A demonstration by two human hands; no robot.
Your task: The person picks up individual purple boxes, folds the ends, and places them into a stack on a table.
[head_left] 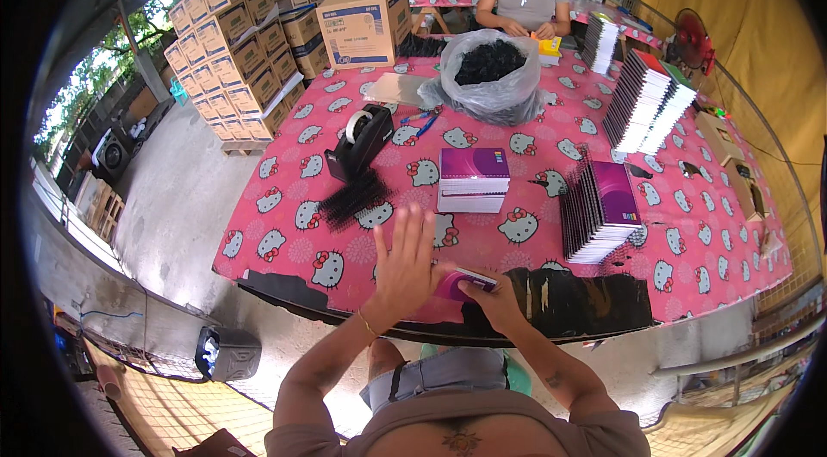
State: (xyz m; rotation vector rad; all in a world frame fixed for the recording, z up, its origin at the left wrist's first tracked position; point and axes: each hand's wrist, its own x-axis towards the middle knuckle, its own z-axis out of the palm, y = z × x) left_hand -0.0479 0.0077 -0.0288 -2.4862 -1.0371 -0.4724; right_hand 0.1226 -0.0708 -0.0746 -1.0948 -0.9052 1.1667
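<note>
My right hand (pixel 493 295) grips a small purple notebook (pixel 457 286) at the table's near edge, thumb on its cover. Fingers stretched out, my left hand (pixel 405 263) hovers beside the notebook, palm down, with nothing in it. Beyond my hands is a stack of purple notebooks (pixel 473 181) with white page edges. Farther right stands a taller stack of purple notebooks (pixel 603 211), its black spiral bindings facing left. A heap of black binding coils (pixel 355 198) lies ahead of my left hand, next to a black tape dispenser (pixel 362 143).
A plastic bag of black coils (pixel 491 69) sits mid-table, with pens (pixel 424 123) nearby. Tall notebook stacks (pixel 642 104) stand at the right. Cartons (pixel 366 26) are piled at back left. Across the table a person (pixel 527 0) handles something yellow. A fan (pixel 692 37) is at far right.
</note>
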